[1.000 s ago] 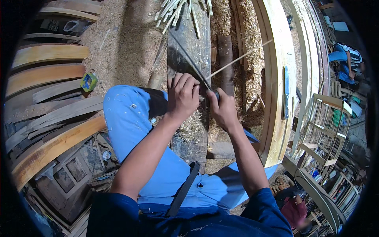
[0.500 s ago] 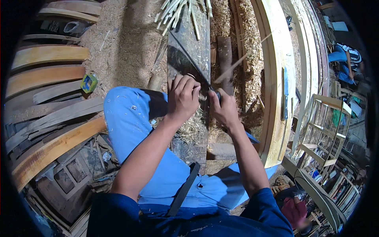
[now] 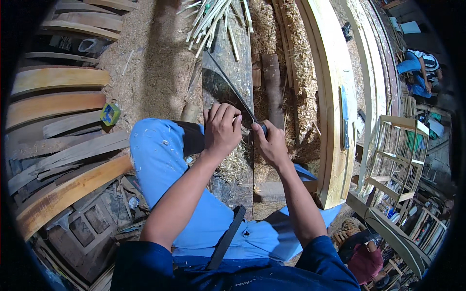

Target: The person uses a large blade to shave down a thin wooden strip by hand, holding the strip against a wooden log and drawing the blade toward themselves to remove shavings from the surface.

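My right hand [image 3: 273,144] is closed around the dark handle of a long thin knife [image 3: 228,80]. Its blade slants up and left over a dark plank [image 3: 227,68], passing just beyond my left hand. That left hand [image 3: 222,127] is closed in a pinch close to the blade. A small pale bit shows at its fingertips, but what it holds is mostly hidden. Fine curled shavings [image 3: 235,165] lie on the plank below my hands. Toward the plank's far end rests a loose bundle of thin pale strips [image 3: 213,22].
At right a long pale beam [image 3: 335,160] carries a second knife [image 3: 345,116]. Curved boards [image 3: 63,82] line the left side near a yellow-green block [image 3: 110,114]. A wooden cage [image 3: 395,160] stands farther right. Two other people [image 3: 421,72] [image 3: 365,259] sit on the right side.
A thin pale strip slanting up and right from my hands is no longer seen there. The view has shifted slightly, and the knife keeps nearly the same slant.
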The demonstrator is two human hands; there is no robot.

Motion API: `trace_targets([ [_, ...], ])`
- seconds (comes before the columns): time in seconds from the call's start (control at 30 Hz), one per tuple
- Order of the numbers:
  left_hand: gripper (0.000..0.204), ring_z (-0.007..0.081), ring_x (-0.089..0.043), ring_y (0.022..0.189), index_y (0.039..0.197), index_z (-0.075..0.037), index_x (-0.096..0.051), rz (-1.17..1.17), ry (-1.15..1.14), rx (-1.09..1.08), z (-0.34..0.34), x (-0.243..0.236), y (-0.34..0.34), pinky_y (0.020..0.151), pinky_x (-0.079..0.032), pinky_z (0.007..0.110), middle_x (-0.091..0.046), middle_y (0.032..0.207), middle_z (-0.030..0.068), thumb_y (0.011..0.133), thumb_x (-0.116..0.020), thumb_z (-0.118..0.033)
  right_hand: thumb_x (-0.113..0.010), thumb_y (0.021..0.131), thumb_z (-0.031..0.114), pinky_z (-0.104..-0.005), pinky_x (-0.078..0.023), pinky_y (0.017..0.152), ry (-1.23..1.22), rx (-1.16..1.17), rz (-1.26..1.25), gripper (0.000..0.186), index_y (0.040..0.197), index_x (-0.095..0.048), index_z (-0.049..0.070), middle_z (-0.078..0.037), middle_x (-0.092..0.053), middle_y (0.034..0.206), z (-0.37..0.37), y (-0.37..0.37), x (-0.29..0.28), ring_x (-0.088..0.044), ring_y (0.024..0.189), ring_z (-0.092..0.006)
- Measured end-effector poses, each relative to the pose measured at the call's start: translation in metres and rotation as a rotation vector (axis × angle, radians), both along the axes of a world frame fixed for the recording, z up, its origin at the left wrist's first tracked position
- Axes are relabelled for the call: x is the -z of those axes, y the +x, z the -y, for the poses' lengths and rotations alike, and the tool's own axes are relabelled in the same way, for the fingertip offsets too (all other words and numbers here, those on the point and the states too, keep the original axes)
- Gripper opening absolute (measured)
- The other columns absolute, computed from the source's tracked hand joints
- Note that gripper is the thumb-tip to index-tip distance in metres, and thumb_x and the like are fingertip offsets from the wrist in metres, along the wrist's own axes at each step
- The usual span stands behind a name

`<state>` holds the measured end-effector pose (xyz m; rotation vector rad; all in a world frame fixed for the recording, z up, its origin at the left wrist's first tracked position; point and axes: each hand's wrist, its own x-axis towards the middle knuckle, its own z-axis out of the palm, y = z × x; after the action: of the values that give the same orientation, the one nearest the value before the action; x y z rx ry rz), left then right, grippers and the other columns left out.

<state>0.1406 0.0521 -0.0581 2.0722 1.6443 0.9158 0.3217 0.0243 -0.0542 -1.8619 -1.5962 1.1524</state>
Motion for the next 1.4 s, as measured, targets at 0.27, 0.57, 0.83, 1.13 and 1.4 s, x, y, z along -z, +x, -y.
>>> trace_targets([
  [0.27,0.017,0.0297,-0.061,0.096,0.101,-0.009,-0.070,0.047,0.022,-0.028,-0.001,0.006,0.000,0.087,-0.043,0.044,-0.065,0.093,0.0074,0.085,-0.075,-0.008,-0.063,0.107,0.041,-0.0458,-0.047,0.059,0.022,0.140,-0.091,0.046,0.092,-0.066,-0.002,-0.022,-0.059,0.065,0.045,-0.005,0.007,-0.059,0.057,-0.0386],
  [0.57,0.015,0.0329,-0.061,0.100,0.107,-0.004,-0.074,0.022,0.080,-0.005,-0.001,0.008,0.000,0.090,-0.045,0.047,-0.066,0.099,0.0114,0.092,-0.071,-0.007,-0.063,0.108,0.041,-0.0419,-0.048,0.060,0.041,0.278,-0.152,0.047,0.096,-0.068,-0.004,-0.016,-0.061,0.065,0.079,0.004,-0.010,-0.062,0.059,-0.0258],
  [0.83,0.007,0.0337,-0.063,0.096,0.089,-0.008,-0.075,0.116,-0.030,0.027,-0.011,-0.006,-0.007,0.086,-0.049,0.045,-0.069,0.092,0.0101,0.085,-0.080,-0.009,-0.064,0.108,0.035,-0.0337,-0.045,0.058,0.231,0.402,0.000,0.040,0.099,-0.070,-0.003,-0.006,-0.059,0.067,0.113,0.037,-0.012,-0.054,0.062,-0.0133],
  [1.13,0.018,0.0347,-0.063,0.102,0.102,-0.009,-0.079,-0.003,0.079,0.010,-0.019,-0.017,-0.004,0.094,-0.050,0.046,-0.073,0.103,0.0110,0.091,-0.080,-0.023,-0.081,0.092,0.040,-0.0477,-0.058,0.076,0.380,0.693,0.457,0.041,0.110,-0.078,0.004,-0.021,-0.076,0.092,0.127,0.097,-0.054,-0.075,0.084,-0.0404],
  [1.4,0.021,0.0352,-0.059,0.112,0.109,-0.009,-0.078,-0.093,0.061,0.024,-0.022,-0.029,0.021,0.099,-0.049,0.047,-0.068,0.113,0.0129,0.093,-0.078,-0.023,-0.083,0.089,0.042,-0.0485,-0.055,0.085,0.373,0.702,0.739,0.044,0.108,-0.078,0.003,-0.019,-0.074,0.098,0.138,0.163,-0.066,-0.069,0.095,-0.0378],
])
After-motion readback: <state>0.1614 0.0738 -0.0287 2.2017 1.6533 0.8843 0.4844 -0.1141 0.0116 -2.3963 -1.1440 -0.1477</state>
